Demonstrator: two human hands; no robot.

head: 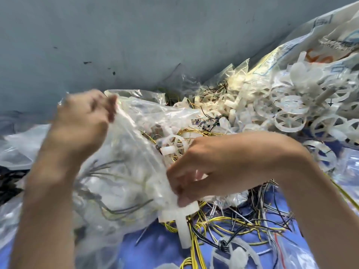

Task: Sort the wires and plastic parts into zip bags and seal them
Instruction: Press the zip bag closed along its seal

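Observation:
A clear zip bag [124, 171] filled with white plastic parts and grey wires hangs between my hands. My left hand [85, 117] pinches the bag's top edge at its upper left end. My right hand [209, 167] pinches the same edge at its lower right end, just above a white T-shaped plastic part [182, 222]. Loose yellow and black wires [233, 226] lie on the blue cloth below. A heap of white wheel-shaped plastic parts [287, 113] fills the right side.
A grey-blue wall [136, 35] stands behind the pile. A large printed sack [320, 41] leans at the upper right. More clear bags [17, 152] lie at the left. The blue cloth [147, 247] shows at the bottom.

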